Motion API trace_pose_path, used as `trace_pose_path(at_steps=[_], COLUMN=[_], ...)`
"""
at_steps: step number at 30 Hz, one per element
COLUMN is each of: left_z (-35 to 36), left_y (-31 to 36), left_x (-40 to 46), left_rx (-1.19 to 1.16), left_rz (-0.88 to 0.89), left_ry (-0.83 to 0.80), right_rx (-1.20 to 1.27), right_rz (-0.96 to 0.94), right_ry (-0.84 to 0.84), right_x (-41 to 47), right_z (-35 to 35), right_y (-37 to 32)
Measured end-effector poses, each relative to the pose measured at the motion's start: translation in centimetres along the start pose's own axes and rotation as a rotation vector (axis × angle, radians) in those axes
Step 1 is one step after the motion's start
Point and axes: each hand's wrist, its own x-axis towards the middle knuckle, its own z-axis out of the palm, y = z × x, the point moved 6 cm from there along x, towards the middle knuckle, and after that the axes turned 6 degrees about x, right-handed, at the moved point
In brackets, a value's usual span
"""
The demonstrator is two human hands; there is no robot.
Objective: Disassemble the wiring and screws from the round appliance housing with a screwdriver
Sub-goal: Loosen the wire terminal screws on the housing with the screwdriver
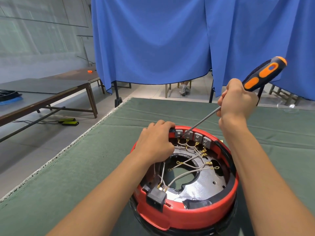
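Observation:
A round red appliance housing (201, 217) sits upside down on the green mat, its open inside showing grey wires (185, 175) with brass terminals and a row of grey terminal blocks (197, 137) at the far rim. My left hand (156, 142) grips the far left rim of the housing. My right hand (237, 99) holds an orange and black screwdriver (263, 74) low on its handle, fingers also round the shaft. The shaft slants down to the left and its tip touches the terminal blocks. A black power socket (156, 198) sits at the near rim.
The green mat (85, 176) covers the table; its left edge runs diagonally. A blue curtain (162, 40) hangs behind the table. Wooden benches (51, 92) stand to the left, with black and yellow pedals (69, 121) on the floor. A person's foot (184, 90) shows under the curtain.

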Motion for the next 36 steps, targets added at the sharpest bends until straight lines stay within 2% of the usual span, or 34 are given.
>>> trace_pose_path(at_steps=[28,36], left_z=[0.3,0.4], left_y=[-0.1,-0.2], left_x=[0.1,0.0], left_rx=[0.034,0.041], left_rz=[0.004,0.014], left_ry=[0.011,0.023], right_rx=[-0.11,0.03], right_rz=[0.063,-0.086], right_ry=[-0.04,-0.036], right_x=[-0.5,-1.8], right_z=[0.3,0.1], right_y=[0.8,-1.8])
